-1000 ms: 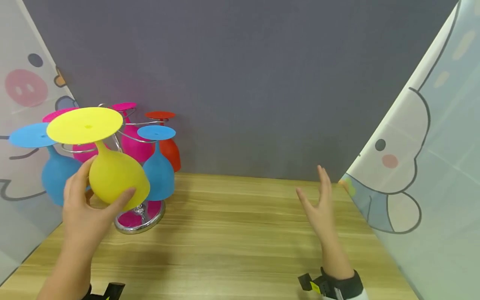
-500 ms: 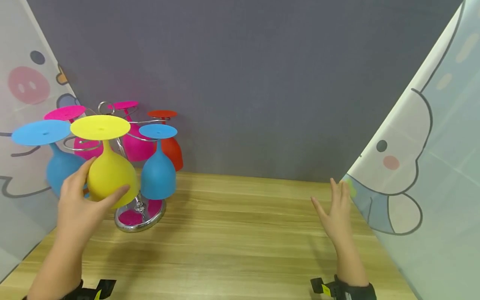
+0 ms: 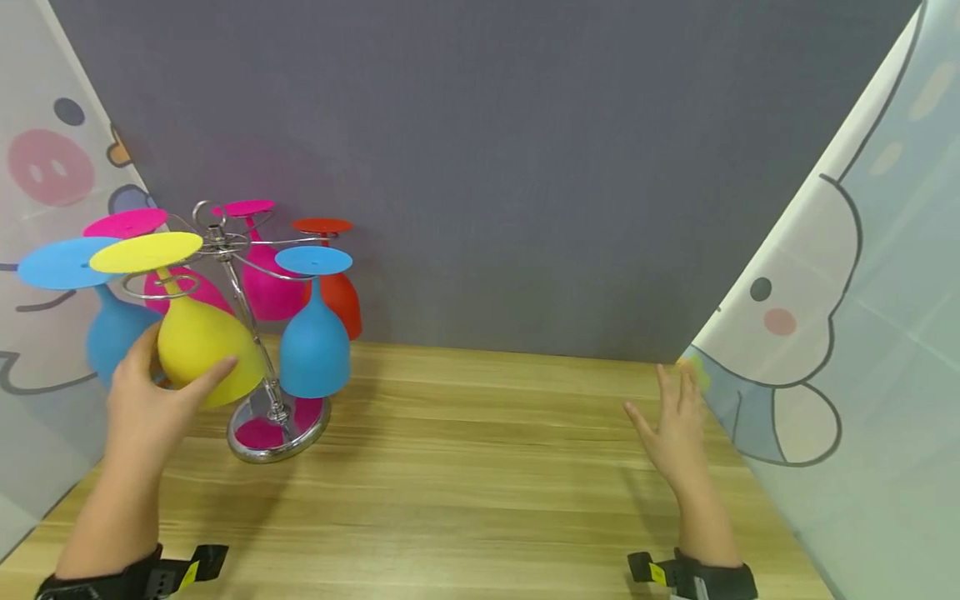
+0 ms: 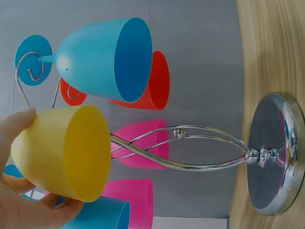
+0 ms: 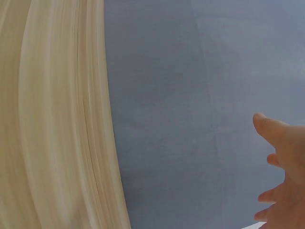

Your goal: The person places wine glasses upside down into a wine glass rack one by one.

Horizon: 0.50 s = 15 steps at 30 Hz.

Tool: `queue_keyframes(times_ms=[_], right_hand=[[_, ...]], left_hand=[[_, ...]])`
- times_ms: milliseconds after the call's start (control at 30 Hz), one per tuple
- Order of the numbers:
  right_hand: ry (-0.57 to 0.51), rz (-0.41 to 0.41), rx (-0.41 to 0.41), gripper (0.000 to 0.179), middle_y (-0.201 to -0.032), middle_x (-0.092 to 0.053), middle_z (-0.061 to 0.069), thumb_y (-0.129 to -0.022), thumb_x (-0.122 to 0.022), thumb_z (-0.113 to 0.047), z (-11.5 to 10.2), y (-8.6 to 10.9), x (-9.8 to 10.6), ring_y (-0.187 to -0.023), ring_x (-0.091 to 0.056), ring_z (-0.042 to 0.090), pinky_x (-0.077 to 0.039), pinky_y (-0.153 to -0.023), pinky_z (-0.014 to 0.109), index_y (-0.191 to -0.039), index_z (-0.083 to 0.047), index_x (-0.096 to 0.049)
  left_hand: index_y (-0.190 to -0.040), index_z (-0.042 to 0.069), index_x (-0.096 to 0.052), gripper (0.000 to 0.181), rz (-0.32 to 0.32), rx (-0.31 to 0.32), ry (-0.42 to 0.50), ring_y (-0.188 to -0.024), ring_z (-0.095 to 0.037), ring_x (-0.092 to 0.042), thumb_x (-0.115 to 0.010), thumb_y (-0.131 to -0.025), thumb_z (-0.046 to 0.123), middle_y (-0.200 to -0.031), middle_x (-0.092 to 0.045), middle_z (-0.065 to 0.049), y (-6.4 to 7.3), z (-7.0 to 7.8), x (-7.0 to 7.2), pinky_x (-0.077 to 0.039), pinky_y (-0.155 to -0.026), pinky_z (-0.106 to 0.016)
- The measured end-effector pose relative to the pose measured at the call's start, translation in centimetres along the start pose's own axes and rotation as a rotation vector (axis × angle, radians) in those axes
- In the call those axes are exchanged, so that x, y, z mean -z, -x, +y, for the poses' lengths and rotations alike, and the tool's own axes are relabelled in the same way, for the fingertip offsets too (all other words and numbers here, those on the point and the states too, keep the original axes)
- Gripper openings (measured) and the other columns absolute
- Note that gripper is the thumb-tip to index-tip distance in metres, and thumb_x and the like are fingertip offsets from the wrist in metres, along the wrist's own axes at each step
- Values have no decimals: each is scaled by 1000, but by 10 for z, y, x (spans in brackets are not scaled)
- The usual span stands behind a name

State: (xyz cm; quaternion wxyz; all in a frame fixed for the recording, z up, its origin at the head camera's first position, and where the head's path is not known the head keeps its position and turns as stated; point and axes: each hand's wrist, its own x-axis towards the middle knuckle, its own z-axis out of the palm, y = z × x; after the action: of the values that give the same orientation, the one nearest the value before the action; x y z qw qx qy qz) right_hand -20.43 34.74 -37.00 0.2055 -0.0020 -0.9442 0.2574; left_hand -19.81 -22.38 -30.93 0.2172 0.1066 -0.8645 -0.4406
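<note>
My left hand point(image 3: 146, 412) grips the bowl of a yellow plastic goblet point(image 3: 206, 346), thumb on the near side and fingers round the far side. It hangs upside down and tilted, its round foot uppermost. The goblet's stem overlaps a wire loop of the chrome glass rack point(image 3: 242, 300) in the head view, and the foot lies above that loop. In the left wrist view the goblet's open mouth point(image 4: 88, 152) faces the rack's base point(image 4: 276, 157). My right hand point(image 3: 678, 437) is held over the right side of the table, fingers spread, with nothing in it.
Other goblets hang upside down on the rack: a blue one point(image 3: 315, 354) at the right, a red one point(image 3: 345, 304) behind it, pink ones point(image 3: 273, 287) at the back and another blue one point(image 3: 112, 329) at the left. A grey panel point(image 3: 480, 175) stands behind the wooden table point(image 3: 480, 467).
The left hand has carried the yellow goblet away and slightly left, bringing its stem to the rack's wire loop and tilting it. The right hand has moved right and a little lower.
</note>
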Motion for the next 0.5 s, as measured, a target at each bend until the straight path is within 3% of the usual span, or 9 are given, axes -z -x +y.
queue_keyframes(times_ms=[100,200,333,500], right_hand=[[13,-11,-9,80,-154,6,36,-97,-57,-34,5,1,-1,-138,4,62,4,-108,74,-154,-3,-10],[22,-25,-15,80,-154,7,37,-98,-55,-37,8,2,-1,-138,5,62,5,-108,74,-154,-2,-9],[32,-29,-2,80,-153,6,39,-98,-53,-38,9,1,-1,-137,5,63,6,-107,75,-154,-1,-10],[54,-42,10,79,-152,7,40,-99,-52,-38,9,1,-1,-136,5,64,6,-105,76,-153,0,-10]], left_hand=[[-156,16,-16,89,1,47,35,-128,-40,-33,-68,-88,39,-155,-27,-20,3,-2,1,-45,-75,-3],[-156,19,-11,90,3,91,55,-134,-39,-31,-68,-88,40,-157,-22,-17,8,-1,-1,-45,-96,-14],[-156,21,-9,91,9,124,69,-138,-42,-29,-67,-88,40,-158,-19,-16,13,2,-5,-45,-104,-31],[-156,19,-12,89,27,111,71,-141,-41,-25,-68,-88,37,-158,-19,-14,20,4,-7,-38,-110,-47]])
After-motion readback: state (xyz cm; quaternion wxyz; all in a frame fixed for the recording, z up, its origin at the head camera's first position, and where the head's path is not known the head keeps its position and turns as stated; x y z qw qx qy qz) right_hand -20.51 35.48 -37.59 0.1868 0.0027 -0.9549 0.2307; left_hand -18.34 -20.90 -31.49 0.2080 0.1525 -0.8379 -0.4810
